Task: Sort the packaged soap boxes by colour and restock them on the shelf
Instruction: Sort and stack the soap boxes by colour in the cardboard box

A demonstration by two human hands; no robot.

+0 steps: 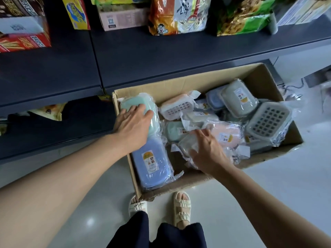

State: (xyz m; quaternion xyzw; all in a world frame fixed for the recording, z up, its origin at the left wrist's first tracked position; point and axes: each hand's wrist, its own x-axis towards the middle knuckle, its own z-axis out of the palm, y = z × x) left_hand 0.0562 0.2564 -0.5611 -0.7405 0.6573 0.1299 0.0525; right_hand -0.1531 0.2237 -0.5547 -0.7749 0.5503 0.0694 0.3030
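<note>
Left hand flat on green soap box in carton; right hand grasping wrapped clear box amid jumbled packs below shelf.

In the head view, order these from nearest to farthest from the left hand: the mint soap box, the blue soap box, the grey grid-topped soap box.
1. mint soap box: under the left hand.
2. blue soap box: just below, carton's left.
3. grey grid-topped soap box: carton's far right.

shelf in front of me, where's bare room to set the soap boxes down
The dark shelf has a bare strip along its front edge, bordered behind by the snack bags and the red boxes at the far left. The back of the shelf is crowded. The cardboard box is packed; both the left hand and right hand are in it.
</note>
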